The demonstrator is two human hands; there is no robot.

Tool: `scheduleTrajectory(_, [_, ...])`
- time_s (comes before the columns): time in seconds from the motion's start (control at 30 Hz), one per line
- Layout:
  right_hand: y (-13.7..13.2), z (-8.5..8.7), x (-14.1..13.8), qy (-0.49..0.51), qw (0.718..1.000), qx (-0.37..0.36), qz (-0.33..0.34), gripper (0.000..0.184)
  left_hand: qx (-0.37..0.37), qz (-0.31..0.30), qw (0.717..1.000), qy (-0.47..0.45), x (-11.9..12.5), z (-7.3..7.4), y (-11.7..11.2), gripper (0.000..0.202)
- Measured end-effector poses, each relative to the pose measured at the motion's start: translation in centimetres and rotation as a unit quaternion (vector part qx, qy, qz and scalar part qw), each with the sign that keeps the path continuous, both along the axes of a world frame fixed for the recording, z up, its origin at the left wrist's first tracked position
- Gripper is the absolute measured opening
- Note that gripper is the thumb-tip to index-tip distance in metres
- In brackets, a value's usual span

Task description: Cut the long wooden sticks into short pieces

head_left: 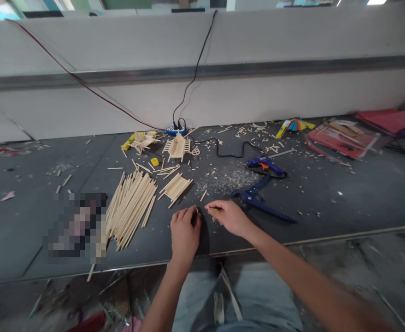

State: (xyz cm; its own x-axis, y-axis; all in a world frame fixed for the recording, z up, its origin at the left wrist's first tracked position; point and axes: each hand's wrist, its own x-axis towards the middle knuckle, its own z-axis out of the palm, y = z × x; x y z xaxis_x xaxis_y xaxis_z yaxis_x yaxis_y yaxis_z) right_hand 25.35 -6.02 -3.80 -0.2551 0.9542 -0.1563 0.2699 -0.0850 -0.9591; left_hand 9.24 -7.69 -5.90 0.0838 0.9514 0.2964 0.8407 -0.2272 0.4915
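My right hand (229, 216) is closed in a pinch on a short piece of wooden stick, whose pale tip shows at the fingertips. My left hand (184, 230) rests near the table's front edge with its fingers curled. A small pale stick end (197, 210) shows between its thumb and forefinger; the rest is hidden. Just beyond the hands lie a loose short stick (203, 195) and a small panel of sticks (175, 188). A pile of wooden sticks (133, 207) is left of my left hand. A blue cutter (257, 201) lies beside my right hand.
A blue glue gun (265, 165) sits behind the cutter. Stick models (177, 146) stand near a blue power socket (176, 131) with cables. A yellow cap (155, 162), scattered offcuts and red folders (343, 138) lie around. A pixelated object (78, 226) is at left.
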Motion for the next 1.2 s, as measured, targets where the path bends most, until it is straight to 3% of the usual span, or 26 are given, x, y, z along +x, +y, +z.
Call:
scheduleTrajectory(0.13, [-0.4, -0.7, -0.2, -0.002, 0.999, 0.041, -0.02, 0.021, 0.009, 0.004, 1.0, -0.01, 0.1, 0.0, 0.0, 0.027])
scheduleTrajectory(0.33, [-1.3, -1.2, -0.8, 0.021, 0.998, 0.049, -0.025, 0.016, -0.036, -0.103, 0.985, -0.137, -0.4, 1.1, -0.5, 0.021])
scheduleTrajectory(0.43, [-1.7, -1.7, -0.9, 0.024, 0.998, 0.037, -0.033, 0.018, -0.054, -0.117, 0.977, -0.17, -0.4, 1.7, -0.7, 0.018])
scheduleTrajectory(0.63, [-2.5, -2.6, -0.8, 0.014, 0.994, 0.084, -0.061, 0.015, -0.102, -0.14, 0.967, -0.188, -0.2, 2.1, -0.7, 0.016])
scheduleTrajectory(0.93, [-2.7, -2.4, -0.6, -0.004, 0.99, 0.136, -0.033, 0.014, -0.138, -0.148, 0.961, -0.187, -0.8, 2.1, -0.6, 0.014])
scheduleTrajectory(1.2, [-2.5, -2.4, -0.3, 0.021, 0.992, 0.126, -0.007, 0.012, -0.175, -0.178, 0.948, -0.2, -1.3, 2.4, -0.5, 0.018])
